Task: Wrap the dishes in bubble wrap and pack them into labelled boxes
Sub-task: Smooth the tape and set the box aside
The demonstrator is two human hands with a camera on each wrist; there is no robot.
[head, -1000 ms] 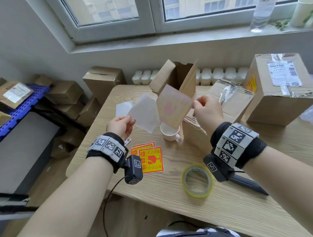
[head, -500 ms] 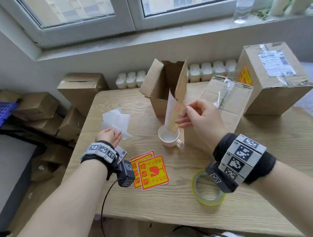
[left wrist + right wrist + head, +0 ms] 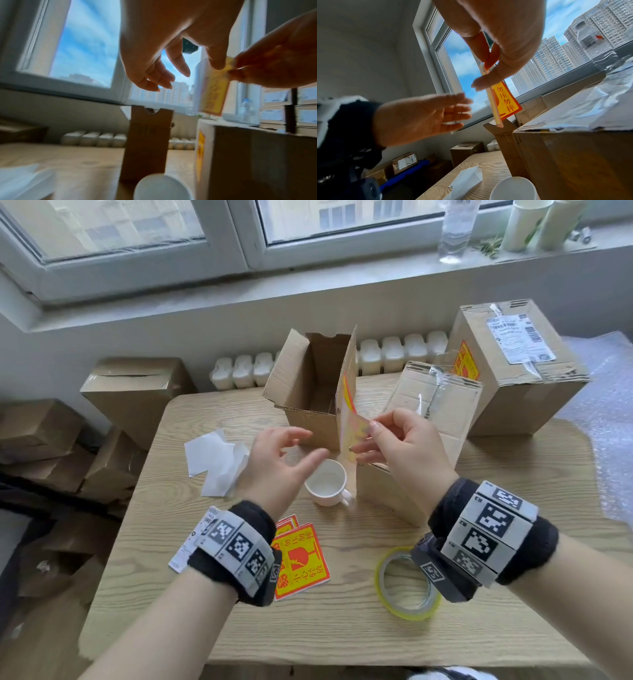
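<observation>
Head view, frame centre: right hand (image 3: 404,446) pinches a yellow-and-orange paper warning sticker (image 3: 350,424); left hand (image 3: 281,460), fingers spread, holds nothing above a white ceramic mug (image 3: 327,482).

The table (image 3: 342,631) is pale wood with a plain grain and a matt finish. The boxes (image 3: 308,392) are rough brown cardboard; one (image 3: 513,371) carries shiny clear tape and a paper label. The cup (image 3: 327,486) is smooth, glossy white ceramic. The stickers (image 3: 301,559) are glossy printed paper. The tape roll (image 3: 407,583) is shiny yellowish plastic. The white sheets (image 3: 215,460) look like thin, matt paper.
</observation>
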